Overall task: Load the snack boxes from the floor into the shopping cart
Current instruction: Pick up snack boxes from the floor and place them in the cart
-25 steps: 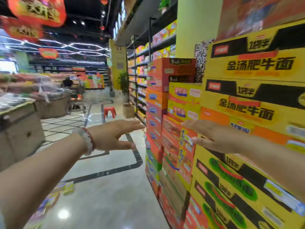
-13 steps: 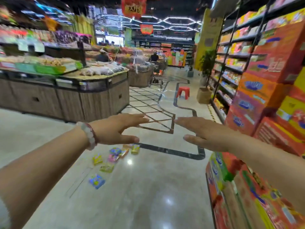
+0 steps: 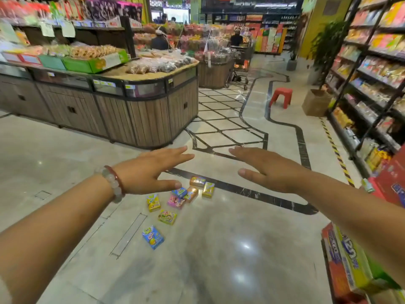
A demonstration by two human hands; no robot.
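Note:
Several small snack boxes lie scattered on the shiny floor ahead: a blue one nearest, a green one, a yellow one, a pink one, and orange and yellow ones further on. My left hand, with a bead bracelet at the wrist, is stretched out flat above them, holding nothing. My right hand is held out flat beside it, also with nothing in it. A shopping cart stands far down the aisle.
A wooden display island with bagged food fills the left. Snack shelves line the right, with stacked cartons at the near right. A red stool and a brown box stand in the aisle. Two people stand far back.
The view has swung left, from the stacked cartons to the open floor, so the snack boxes now lie in front of me. Both hands stay stretched out flat.

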